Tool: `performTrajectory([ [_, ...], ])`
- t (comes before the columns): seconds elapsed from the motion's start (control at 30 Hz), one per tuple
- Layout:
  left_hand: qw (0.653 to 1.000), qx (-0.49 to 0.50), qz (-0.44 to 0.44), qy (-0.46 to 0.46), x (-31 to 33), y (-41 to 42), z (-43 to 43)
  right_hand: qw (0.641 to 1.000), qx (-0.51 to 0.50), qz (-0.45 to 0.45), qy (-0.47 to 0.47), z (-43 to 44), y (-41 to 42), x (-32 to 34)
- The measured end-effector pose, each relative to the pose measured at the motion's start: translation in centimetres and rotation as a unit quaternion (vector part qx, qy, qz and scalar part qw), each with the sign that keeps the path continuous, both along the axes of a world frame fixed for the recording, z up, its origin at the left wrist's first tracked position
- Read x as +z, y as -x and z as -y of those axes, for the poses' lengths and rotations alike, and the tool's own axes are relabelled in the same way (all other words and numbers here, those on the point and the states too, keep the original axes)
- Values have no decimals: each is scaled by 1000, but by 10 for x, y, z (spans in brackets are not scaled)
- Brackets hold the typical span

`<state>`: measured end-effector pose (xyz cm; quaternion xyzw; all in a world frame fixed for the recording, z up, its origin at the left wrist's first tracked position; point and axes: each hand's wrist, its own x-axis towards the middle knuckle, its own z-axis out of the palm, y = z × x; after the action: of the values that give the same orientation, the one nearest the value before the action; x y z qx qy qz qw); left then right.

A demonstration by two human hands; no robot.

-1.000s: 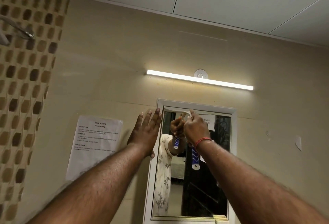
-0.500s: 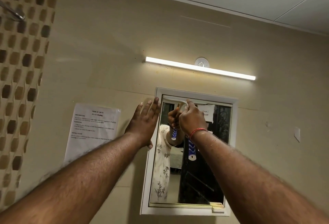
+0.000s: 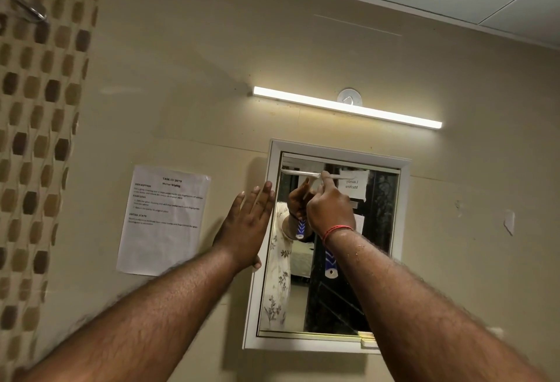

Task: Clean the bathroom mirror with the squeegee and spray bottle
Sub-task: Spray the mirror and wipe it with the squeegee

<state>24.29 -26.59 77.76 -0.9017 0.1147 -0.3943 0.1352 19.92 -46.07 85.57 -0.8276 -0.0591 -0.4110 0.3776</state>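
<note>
I've got the squeegee (image 3: 331, 260) up at the very top of the mirror (image 3: 333, 296), my right hand (image 3: 328, 210) curled tight round the upper part of its handle. That grip is fully closed on it; the blue-and-white end of the handle pokes out below my wrist, hanging down over the glass. The blade (image 3: 300, 173) runs out to the left of my knuckles, lying level just under the top of the white frame (image 3: 274, 163), and it looks pressed against the glass, though I can't be sure of the contact from here. Starting this high makes sense to me: a pull downward from the top edge would carry the wet off in one clean strip.

My left hand (image 3: 247, 225) is flat and open, fingers (image 3: 266, 190) together, holding nothing. Palm is on the wall, fingertips just reaching the left side of the frame. I read that as a brace, steadying me while I stretch up, and maybe keeping the cabinet from shifting under pressure.

Droplets on my right forearm suggest the glass has had its spray. The spray bottle itself isn't in view anywhere. Above, the strip light (image 3: 348, 107) glows; a printed sheet (image 3: 163, 221) is stuck to the wall on the left.
</note>
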Motion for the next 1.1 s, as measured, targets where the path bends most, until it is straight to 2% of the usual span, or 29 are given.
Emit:
performTrajectory([
  [0.53,997,-47,-59,27,-86,16,-2,995,-34,-95,14,4,7,-90],
  [1.1,992,-48,-117,-10,-208,30,-7,982,-87,-166,36,0,18,-260],
])
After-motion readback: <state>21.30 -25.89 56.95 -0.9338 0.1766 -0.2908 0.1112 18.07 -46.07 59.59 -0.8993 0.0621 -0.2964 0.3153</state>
